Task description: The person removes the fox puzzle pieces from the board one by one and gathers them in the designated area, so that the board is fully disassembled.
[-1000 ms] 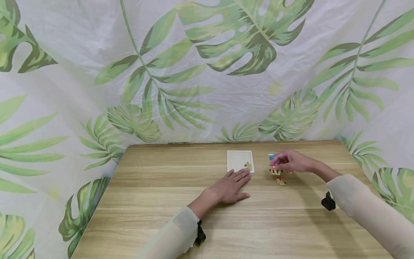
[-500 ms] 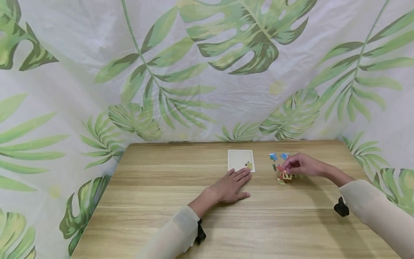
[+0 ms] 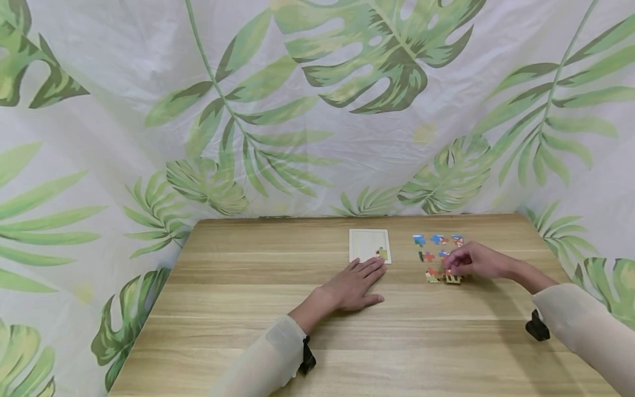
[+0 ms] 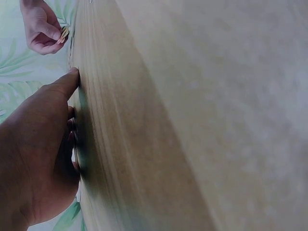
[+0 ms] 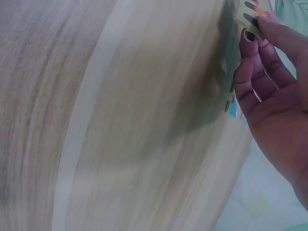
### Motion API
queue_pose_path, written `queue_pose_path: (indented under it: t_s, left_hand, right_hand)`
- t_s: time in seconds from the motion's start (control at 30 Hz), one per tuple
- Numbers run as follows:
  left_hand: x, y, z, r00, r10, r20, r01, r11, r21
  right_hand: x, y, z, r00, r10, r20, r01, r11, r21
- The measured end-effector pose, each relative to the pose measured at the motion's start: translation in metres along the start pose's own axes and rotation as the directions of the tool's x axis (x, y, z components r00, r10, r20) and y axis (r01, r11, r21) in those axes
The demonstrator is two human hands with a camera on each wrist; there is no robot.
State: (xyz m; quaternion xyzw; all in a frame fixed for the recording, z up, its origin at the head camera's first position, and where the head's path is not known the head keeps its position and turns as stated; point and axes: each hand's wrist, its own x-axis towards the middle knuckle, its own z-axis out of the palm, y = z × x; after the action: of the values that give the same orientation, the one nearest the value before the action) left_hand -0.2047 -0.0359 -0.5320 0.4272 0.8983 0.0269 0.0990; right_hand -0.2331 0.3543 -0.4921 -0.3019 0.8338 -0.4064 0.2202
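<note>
My right hand [image 3: 478, 260] pinches a yellow puzzle piece [image 3: 452, 277] with dark stripes and some orange, low over the right side of the table. In the right wrist view the same puzzle piece [image 5: 250, 18] sits between thumb and fingertips. Several other puzzle pieces [image 3: 429, 257] lie in rough rows around that hand, which covers some of them. My left hand [image 3: 353, 285] rests flat with fingers extended, its fingertips at the near edge of a pale square puzzle board [image 3: 366, 242]. One piece [image 3: 382, 252] lies in the board's near right corner.
A wood-grain table [image 3: 278, 309] reaches back to a leaf-print cloth [image 3: 307, 110] hanging behind it. Black straps [image 3: 537, 326] sit at both wrists.
My right hand has moved right and slightly nearer with the striped puzzle piece, uncovering blue pieces behind it. The left hand and the board stay in place.
</note>
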Motion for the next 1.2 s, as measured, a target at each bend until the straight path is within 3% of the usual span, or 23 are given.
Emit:
queue_pose_path:
  t_s: [0.43, 0.77, 1.2]
  left_hand:
    - [-0.001, 0.001, -0.001, 1.000, 0.004, -0.006, -0.004, 1.000, 0.006]
    - [-0.001, 0.001, -0.001, 1.000, -0.001, -0.008, 0.001, 1.000, 0.007]
    - [0.000, 0.000, 0.001, 1.000, 0.001, -0.010, -0.001, 1.000, 0.007]
  right_hand:
    - [-0.006, 0.009, -0.001, 1.000, -0.012, 0.004, 0.012, 0.999, -0.034]
    - [-0.003, 0.010, 0.001, 0.998, -0.068, -0.015, 0.067, 0.994, -0.083]
    - [-0.001, 0.007, 0.003, 0.999, -0.007, -0.046, 0.001, 0.992, -0.126]
